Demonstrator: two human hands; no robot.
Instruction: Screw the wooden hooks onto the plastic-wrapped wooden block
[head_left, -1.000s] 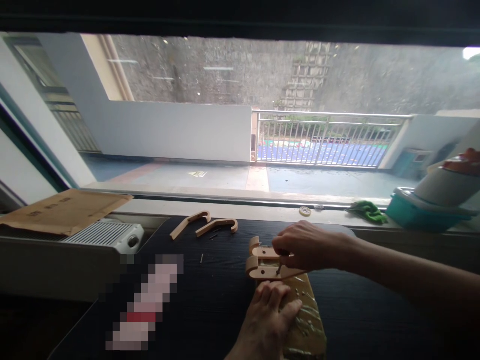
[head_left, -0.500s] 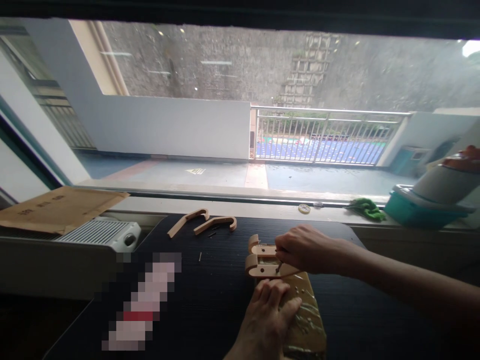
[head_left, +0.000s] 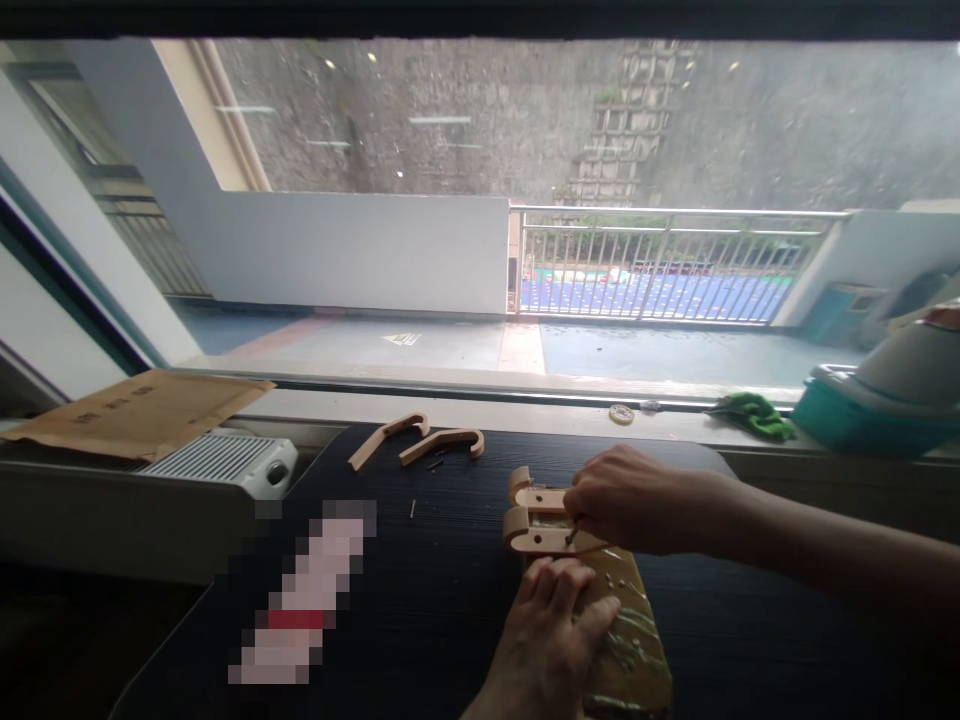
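Note:
Two pale wooden hooks lie side by side on a block wrapped in brown tape (head_left: pixel 630 645), curved ends to the left. Dark holes show in the near hook (head_left: pixel 525 540) and in the far hook (head_left: pixel 551 497). My right hand (head_left: pixel 619 500) is closed above them around a thin metal shaft (head_left: pixel 571 537), whose tip meets the near hook; the fist hides its upper part, so I cannot tell its kind. Below the near hook, my left hand (head_left: pixel 547 625) presses on the block, fingers bent together and thumb over its top.
Two more wooden hooks, one on the left (head_left: pixel 386 437) and one beside it (head_left: pixel 442 444), lie on the black table (head_left: pixel 450 610) near small dark screws (head_left: pixel 436 464). A tape roll (head_left: pixel 621 414), green cloth (head_left: pixel 757 415) and teal bucket (head_left: pixel 840 410) line the window sill.
The whole view has shifted slightly, putting things a little farther right. My right fist and the metal shaft have tilted slightly at the near hook; my left hand stays on the block.

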